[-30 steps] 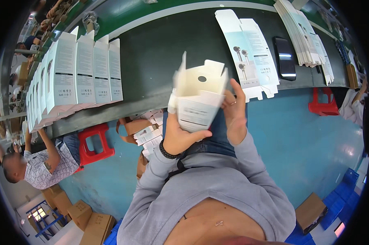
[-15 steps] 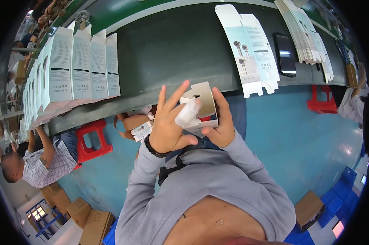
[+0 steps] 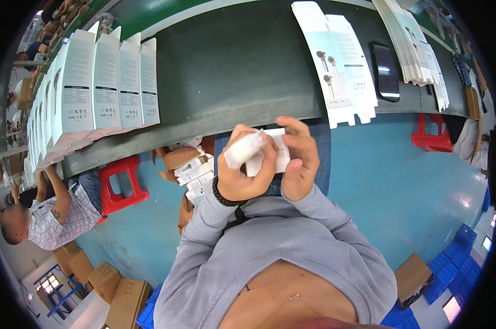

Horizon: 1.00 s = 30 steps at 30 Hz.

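Between my hands, at the near edge of the table, is a small white carton [image 3: 281,159], a plain pale face turned up. My left hand [image 3: 241,178] is closed on its left side, thumb across the top. A loose white wrapping [image 3: 243,149] covers one of that hand's fingers. My right hand [image 3: 301,164] holds the carton's right side with bent fingers, thumb close to its edge. The hands hide most of the carton's sides and its contents.
Upright printed cartons [image 3: 106,82] stand in rows at left. At right lie a flattened carton [image 3: 338,68], a black phone [image 3: 385,71] and a stack of flat cartons [image 3: 409,46]. Below the table edge, a brown box [image 3: 176,160] sits by small cartons [image 3: 194,174]. A person [image 3: 61,211] sits left.
The carton's raised flap and open inside no longer show; a flat white face is up. My left hand went from spread fingers to closed on the carton. My right fingers bent inward.
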Each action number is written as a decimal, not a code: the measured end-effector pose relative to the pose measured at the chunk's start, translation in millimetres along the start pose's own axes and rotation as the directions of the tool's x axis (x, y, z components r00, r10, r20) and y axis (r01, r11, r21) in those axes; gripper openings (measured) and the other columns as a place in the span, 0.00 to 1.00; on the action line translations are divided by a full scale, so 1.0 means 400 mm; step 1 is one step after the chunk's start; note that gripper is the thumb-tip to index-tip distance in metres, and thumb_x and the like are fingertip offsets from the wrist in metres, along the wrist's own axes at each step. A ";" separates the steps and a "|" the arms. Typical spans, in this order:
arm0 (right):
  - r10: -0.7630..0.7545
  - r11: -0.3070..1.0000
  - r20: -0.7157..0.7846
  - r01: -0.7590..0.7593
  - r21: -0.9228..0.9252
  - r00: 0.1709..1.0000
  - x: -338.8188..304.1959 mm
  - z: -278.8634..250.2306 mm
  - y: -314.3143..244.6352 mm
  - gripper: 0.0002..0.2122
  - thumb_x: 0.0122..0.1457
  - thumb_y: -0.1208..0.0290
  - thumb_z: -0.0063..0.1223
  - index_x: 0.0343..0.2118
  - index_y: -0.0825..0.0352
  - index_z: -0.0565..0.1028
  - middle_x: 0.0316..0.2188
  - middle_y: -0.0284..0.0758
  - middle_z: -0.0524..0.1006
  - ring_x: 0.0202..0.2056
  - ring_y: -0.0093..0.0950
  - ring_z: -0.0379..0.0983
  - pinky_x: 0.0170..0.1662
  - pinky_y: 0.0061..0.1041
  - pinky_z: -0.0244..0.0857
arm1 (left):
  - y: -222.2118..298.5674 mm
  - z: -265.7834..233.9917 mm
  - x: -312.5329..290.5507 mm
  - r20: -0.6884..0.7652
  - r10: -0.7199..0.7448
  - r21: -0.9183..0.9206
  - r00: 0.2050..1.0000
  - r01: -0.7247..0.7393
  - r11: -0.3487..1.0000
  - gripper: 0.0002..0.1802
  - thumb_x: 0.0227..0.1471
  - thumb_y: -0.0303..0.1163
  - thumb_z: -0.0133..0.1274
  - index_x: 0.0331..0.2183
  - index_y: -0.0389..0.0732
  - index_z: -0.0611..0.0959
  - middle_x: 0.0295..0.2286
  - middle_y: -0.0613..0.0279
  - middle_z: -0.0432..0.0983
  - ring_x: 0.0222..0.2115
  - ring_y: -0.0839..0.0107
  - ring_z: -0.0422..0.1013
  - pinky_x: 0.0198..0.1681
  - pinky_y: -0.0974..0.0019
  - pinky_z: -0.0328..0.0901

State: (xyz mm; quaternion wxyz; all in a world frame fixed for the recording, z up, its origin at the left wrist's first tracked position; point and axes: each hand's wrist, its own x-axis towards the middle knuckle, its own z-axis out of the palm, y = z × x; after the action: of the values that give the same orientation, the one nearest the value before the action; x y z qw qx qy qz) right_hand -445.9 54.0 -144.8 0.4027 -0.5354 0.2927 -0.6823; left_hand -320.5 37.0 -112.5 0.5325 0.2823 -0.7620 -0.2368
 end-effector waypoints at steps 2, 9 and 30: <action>0.021 0.992 0.003 -0.021 -0.126 1.000 0.011 -0.019 -0.026 0.09 0.54 0.68 0.49 0.34 0.69 0.74 0.45 0.43 0.64 0.40 0.26 0.63 0.40 0.22 0.58 | -0.005 -0.009 -0.001 -0.037 0.036 -0.064 0.999 -0.038 0.997 0.41 0.36 0.26 0.62 0.52 0.44 0.61 0.31 0.61 0.69 0.27 0.67 0.66 0.30 0.67 0.61; 0.462 0.847 0.180 -0.492 0.201 0.869 0.035 -0.015 -0.044 0.06 0.49 0.82 0.51 0.31 0.71 0.71 0.39 0.36 0.61 0.36 0.18 0.65 0.38 0.17 0.61 | 0.019 -0.018 0.025 0.062 0.090 0.111 0.994 -0.097 0.989 0.66 0.15 0.50 0.69 0.56 0.56 0.49 0.38 0.57 0.64 0.34 0.63 0.64 0.33 0.63 0.62; -0.215 0.633 0.653 0.613 -0.474 0.726 0.225 0.055 -0.189 0.28 0.32 0.70 0.66 0.43 0.60 0.71 0.44 0.47 0.68 0.33 0.36 0.72 0.30 0.28 0.66 | 0.100 -0.226 0.026 -0.190 0.076 0.120 0.979 -0.054 0.991 0.55 0.28 0.36 0.69 0.55 0.51 0.53 0.44 0.42 0.63 0.42 0.55 0.67 0.44 0.58 0.63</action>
State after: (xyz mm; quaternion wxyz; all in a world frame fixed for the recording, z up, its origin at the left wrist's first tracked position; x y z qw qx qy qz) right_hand -451.6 15.2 -31.8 0.0739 -0.8646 0.2512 -0.4288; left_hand -245.0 53.6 -49.8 0.5948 0.3089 -0.7276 -0.1464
